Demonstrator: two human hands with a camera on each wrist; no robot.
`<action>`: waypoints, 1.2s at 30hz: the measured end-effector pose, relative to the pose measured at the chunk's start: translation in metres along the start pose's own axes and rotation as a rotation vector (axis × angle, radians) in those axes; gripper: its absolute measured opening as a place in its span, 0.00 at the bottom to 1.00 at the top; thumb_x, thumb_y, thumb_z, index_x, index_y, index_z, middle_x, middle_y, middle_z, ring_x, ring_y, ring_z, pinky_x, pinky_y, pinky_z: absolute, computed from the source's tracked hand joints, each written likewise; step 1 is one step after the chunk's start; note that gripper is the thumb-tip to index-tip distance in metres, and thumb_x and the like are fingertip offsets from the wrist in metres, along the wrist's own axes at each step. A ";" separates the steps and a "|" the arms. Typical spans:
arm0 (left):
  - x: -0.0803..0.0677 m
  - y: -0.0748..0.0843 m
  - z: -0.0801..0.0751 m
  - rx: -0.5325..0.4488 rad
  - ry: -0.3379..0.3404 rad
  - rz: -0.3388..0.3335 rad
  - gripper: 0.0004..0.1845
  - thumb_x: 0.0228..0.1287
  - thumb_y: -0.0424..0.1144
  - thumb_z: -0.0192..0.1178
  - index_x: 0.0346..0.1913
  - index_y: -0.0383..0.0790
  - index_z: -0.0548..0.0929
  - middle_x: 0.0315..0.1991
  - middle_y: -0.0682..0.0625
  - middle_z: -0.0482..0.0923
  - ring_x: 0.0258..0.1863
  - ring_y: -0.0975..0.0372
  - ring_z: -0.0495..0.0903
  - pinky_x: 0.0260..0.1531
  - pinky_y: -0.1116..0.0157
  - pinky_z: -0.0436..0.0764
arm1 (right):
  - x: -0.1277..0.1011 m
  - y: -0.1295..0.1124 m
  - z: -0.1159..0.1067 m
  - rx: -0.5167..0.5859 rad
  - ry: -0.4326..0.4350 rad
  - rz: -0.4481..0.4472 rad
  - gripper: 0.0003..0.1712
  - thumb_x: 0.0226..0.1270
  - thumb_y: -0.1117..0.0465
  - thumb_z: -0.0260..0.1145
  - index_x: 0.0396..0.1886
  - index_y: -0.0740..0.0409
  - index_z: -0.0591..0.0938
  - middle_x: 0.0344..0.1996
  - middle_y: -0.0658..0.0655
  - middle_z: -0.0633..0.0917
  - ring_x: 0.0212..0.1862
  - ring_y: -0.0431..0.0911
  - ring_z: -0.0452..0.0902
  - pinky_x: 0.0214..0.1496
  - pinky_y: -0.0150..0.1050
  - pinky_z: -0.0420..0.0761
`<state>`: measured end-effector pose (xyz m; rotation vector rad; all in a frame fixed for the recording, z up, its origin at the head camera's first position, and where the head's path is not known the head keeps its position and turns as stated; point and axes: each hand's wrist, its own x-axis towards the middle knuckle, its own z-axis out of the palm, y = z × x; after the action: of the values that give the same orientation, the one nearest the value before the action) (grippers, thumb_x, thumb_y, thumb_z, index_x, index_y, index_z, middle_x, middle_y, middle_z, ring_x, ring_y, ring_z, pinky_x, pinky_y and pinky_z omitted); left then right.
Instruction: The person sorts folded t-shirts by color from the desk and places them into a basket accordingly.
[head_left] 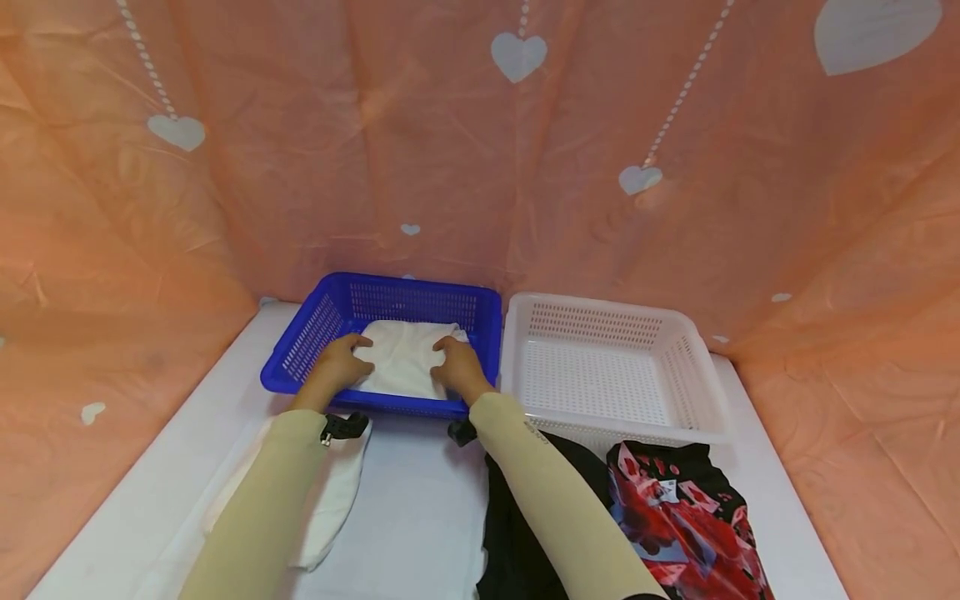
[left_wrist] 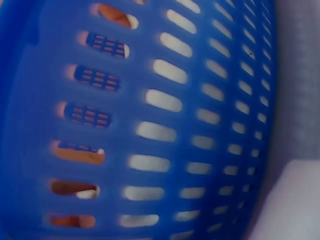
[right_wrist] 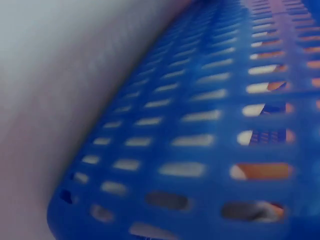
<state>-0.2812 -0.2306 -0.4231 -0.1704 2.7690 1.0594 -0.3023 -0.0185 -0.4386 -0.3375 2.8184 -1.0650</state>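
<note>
Both hands are down inside the blue basket (head_left: 390, 342), laid on a folded white cloth (head_left: 403, 360). The left hand (head_left: 341, 361) rests on the cloth's left edge with its thumb stretched over the top; the grip looks flat and relaxed, pressing rather than pinching. The right hand (head_left: 459, 367) lies on the cloth's right edge, fingers loosely bent over the fabric; whether that grip actually closes on the cloth cannot be told from the head view. Both wrist views show only the slotted blue wall (left_wrist: 165, 130) of the basket from very close, blurred, with no fingers visible.

The cloth sits between the two hands and fills most of the basket floor. Just right of the right hand stands a white basket (head_left: 611, 367), side by side with the blue one. Nearer the person than the hands, on the white table (head_left: 420, 500), another white garment (head_left: 330, 492) lies under the left forearm, a black garment (head_left: 510, 525) under the right forearm, and a red, blue and black patterned garment (head_left: 675, 517) further right. Peach sheeting with white hearts (head_left: 480, 150) rises behind the baskets.
</note>
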 end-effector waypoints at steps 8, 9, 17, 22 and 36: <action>0.000 -0.001 0.003 0.004 -0.015 -0.040 0.30 0.61 0.39 0.60 0.67 0.38 0.68 0.68 0.30 0.62 0.65 0.39 0.64 0.64 0.43 0.64 | -0.005 0.002 0.004 -0.030 -0.040 0.076 0.32 0.56 0.58 0.70 0.62 0.54 0.74 0.56 0.63 0.78 0.57 0.56 0.72 0.59 0.48 0.74; -0.001 -0.002 0.004 -0.010 0.003 -0.026 0.30 0.61 0.39 0.60 0.67 0.38 0.68 0.68 0.30 0.62 0.66 0.39 0.63 0.64 0.43 0.64 | -0.006 0.002 0.004 -0.039 -0.016 0.075 0.31 0.57 0.56 0.70 0.62 0.53 0.74 0.56 0.64 0.77 0.57 0.57 0.72 0.58 0.50 0.74; -0.005 0.000 0.006 -0.115 0.251 0.173 0.25 0.61 0.37 0.62 0.62 0.38 0.74 0.62 0.31 0.69 0.61 0.39 0.69 0.60 0.44 0.69 | -0.016 -0.009 -0.001 -0.224 0.205 -0.087 0.31 0.55 0.48 0.68 0.60 0.47 0.76 0.56 0.65 0.75 0.53 0.60 0.73 0.50 0.53 0.78; -0.010 -0.001 0.003 -0.236 0.400 0.366 0.21 0.59 0.32 0.63 0.57 0.35 0.79 0.55 0.33 0.74 0.54 0.40 0.75 0.52 0.46 0.75 | -0.031 -0.022 -0.013 -0.119 0.200 -0.151 0.29 0.58 0.48 0.66 0.60 0.47 0.76 0.58 0.62 0.75 0.56 0.59 0.73 0.53 0.52 0.77; -0.124 -0.041 -0.013 -0.065 0.435 0.472 0.21 0.57 0.38 0.68 0.55 0.39 0.80 0.48 0.42 0.77 0.43 0.70 0.77 0.36 0.75 0.78 | -0.115 -0.043 -0.006 0.389 0.063 -0.332 0.26 0.56 0.55 0.68 0.56 0.47 0.77 0.49 0.59 0.81 0.44 0.53 0.81 0.42 0.32 0.79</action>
<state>-0.1543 -0.2639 -0.4150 0.2984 3.2637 1.3562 -0.1849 -0.0182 -0.4025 -0.7541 2.5760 -1.6781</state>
